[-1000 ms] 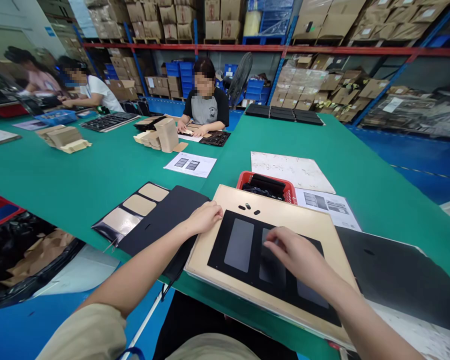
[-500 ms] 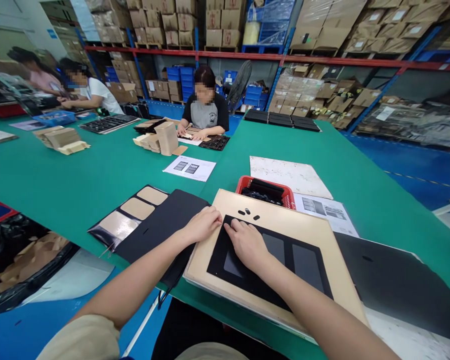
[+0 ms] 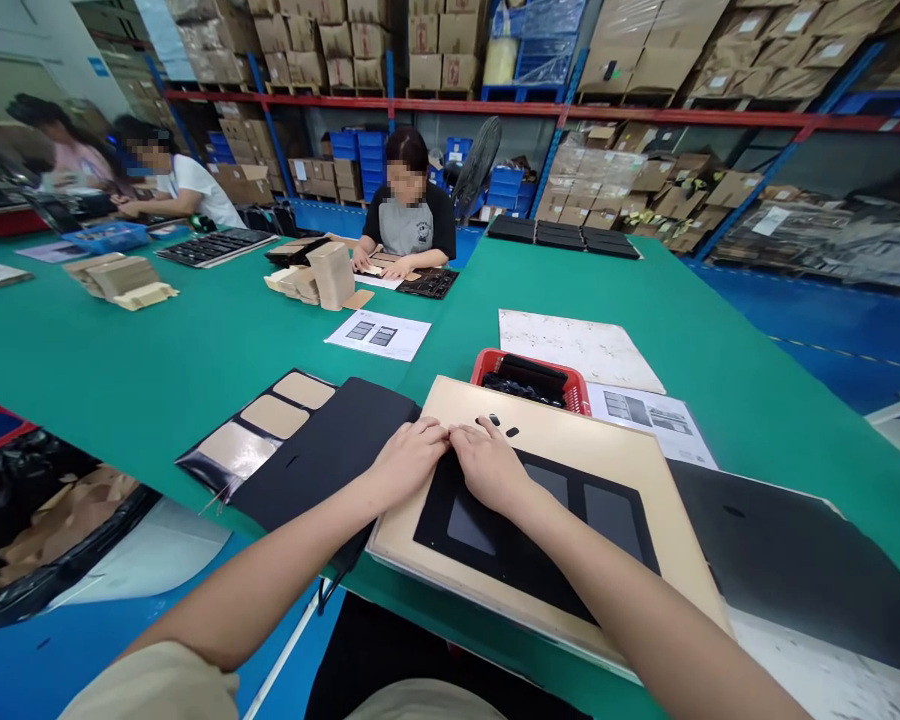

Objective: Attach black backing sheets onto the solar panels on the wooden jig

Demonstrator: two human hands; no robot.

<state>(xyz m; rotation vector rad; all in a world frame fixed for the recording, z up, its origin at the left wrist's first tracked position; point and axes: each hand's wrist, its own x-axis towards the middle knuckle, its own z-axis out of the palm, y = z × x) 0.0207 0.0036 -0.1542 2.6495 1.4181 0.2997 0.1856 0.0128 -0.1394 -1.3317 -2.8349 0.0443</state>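
Observation:
A flat black panel (image 3: 615,570) with several grey rectangular windows lies on a beige board (image 3: 645,465). My left hand (image 3: 411,458) is at the panel's upper left corner, its fingers pinched together. Right beside it, my right hand (image 3: 489,468) rests over the same corner with its thumb and fingers drawn together, the fingertips of both hands nearly touching. Whatever is between the fingers is hidden or too small to name. Several small black oval pieces (image 3: 511,432) lie on the board just beyond my right fingers.
Left of the board lie a black sheet (image 3: 322,450) and a dark panel with tan pads (image 3: 274,417). Behind it stands a red basket (image 3: 577,390) with black items, near printed sheets (image 3: 649,425). Another black sheet (image 3: 802,550) lies right. A co-worker (image 3: 409,225) sits across the green table (image 3: 232,320).
My right hand has shifted slightly up and away from me, its fingers now nearer the oval pieces. My left hand has turned in closer, so the fingertips meet at the corner.

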